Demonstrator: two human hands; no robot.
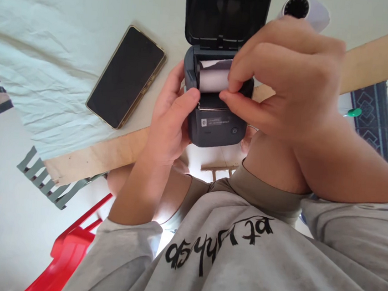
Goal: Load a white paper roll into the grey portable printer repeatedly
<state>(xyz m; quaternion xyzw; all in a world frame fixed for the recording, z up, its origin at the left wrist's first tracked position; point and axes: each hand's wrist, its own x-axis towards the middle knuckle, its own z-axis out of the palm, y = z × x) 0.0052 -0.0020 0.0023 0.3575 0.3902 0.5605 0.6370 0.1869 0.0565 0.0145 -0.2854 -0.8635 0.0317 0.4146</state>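
Note:
A small dark grey label printer (pixel 214 124) sits at the table's near edge with its lid (pixel 227 13) swung open and upright. A white paper roll (pixel 212 78) lies in the open bay. My left hand (pixel 171 116) grips the printer's left side, thumb resting on the bay's front rim. From the right, my right hand (pixel 286 76) reaches over the bay, thumb and fingers pinched on the roll's right end. That hand hides the right part of the roll and bay.
A black smartphone (pixel 127 77) lies face up on the white cloth (pixel 53 36) left of the printer. A white round device (pixel 305 10) stands behind my right hand. A green-capped object (pixel 354 112) is at right, a red plastic chair (pixel 67 252) below left.

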